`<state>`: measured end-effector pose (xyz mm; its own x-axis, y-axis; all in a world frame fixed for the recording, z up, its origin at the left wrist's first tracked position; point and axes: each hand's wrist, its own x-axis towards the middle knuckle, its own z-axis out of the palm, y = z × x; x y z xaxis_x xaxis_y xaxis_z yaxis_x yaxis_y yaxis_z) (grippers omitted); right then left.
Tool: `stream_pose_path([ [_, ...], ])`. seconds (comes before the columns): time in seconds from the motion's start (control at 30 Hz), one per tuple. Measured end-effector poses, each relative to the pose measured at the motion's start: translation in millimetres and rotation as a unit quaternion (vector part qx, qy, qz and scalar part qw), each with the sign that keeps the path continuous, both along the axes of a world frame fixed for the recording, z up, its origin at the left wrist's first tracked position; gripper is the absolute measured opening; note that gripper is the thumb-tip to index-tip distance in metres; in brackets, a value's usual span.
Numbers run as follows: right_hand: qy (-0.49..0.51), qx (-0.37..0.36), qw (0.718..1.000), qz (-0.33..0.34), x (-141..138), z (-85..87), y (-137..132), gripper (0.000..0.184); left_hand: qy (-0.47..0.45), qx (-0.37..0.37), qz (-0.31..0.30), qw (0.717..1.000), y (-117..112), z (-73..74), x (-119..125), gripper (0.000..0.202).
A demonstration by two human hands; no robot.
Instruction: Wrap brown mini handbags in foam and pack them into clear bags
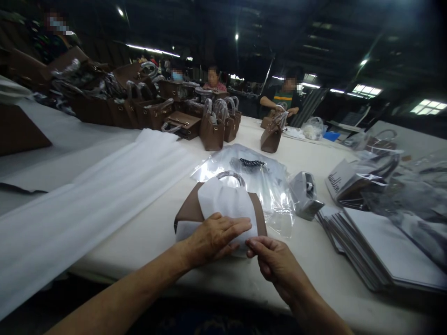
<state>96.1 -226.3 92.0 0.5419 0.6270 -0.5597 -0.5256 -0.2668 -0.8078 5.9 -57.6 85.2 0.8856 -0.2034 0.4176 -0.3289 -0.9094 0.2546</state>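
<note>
A brown handbag (188, 204) rests on the table before me, with a soft white wrapping sheet (226, 200) folded over its front and its handle (232, 176) standing up behind. My left hand (218, 235) lies across the sheet, fingers stretched out and pressing it against the bag. At the sheet's lower right edge, my right hand (274, 258) is closed in a pinch on the sheet. Its fingertips partly hide the pinched edge. Behind the bag, shiny clear plastic bags (244, 158) with a black cord handle print or piece lie flat.
Long white sheeting (104, 186) covers the left side. Several brown handbags (122, 109) crowd the back left. On the right are a stack of grey-white boards (387, 246), a small silvery packet (305, 195) and plastic-wrapped bags (359, 181). A co-worker (284, 97) handles a bag across the table.
</note>
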Motion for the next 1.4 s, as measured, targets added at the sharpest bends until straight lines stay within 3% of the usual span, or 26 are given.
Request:
stream_pose_path([
  [0.27, -0.024, -0.030, 0.999, -0.022, -13, -0.2, -3, 0.041, -0.030, 0.048, -0.033, 0.998, 3, -10.6, 1, 0.022],
  [0.4, -0.016, -0.052, 0.997, -0.063, -29, -1.4, -7, 0.050, -0.031, 0.061, -0.040, 0.997, 3, -12.5, 1, 0.020],
  [0.53, -0.005, -0.026, 0.993, -0.114, -41, -5.2, -9, 0.055, -0.028, 0.062, -0.040, 0.997, 3, -11.9, 3, 0.020],
  [0.77, -0.037, -0.004, 0.988, -0.152, -41, -30.9, -12, 0.050, 0.019, 0.083, -0.027, 0.996, 3, -7.7, 3, 0.022],
  [1.0, -0.141, -0.044, 0.973, -0.178, -37, -49.7, 2, 0.050, 0.037, 0.085, 0.037, 0.995, -15, -4.4, 10, 0.020],
  [1.13, -0.218, -0.082, 0.961, -0.149, -31, -63.4, -11, 0.045, 0.034, 0.109, 0.068, 0.991, -25, -4.5, 10, 0.016],
  [1.2, -0.319, -0.137, 0.933, -0.093, -24, -61.7, -26, 0.041, 0.018, 0.108, 0.080, 0.991, -28, -5.3, 7, 0.015],
  [1.3, -0.490, -0.188, 0.847, -0.083, -10, -33.9, -36, 0.030, -0.025, 0.102, 0.099, 0.990, -34, -9.2, 2, 0.014],
  [1.37, -0.582, -0.113, 0.799, -0.101, -3, -3.7, -22, 0.023, -0.048, 0.098, 0.118, 0.987, -38, -13.6, 2, 0.014],
  [1.4, -0.614, -0.046, 0.784, -0.077, 0, 10.6, -8, 0.025, -0.053, 0.097, 0.123, 0.986, -40, -16.2, 2, 0.016],
])
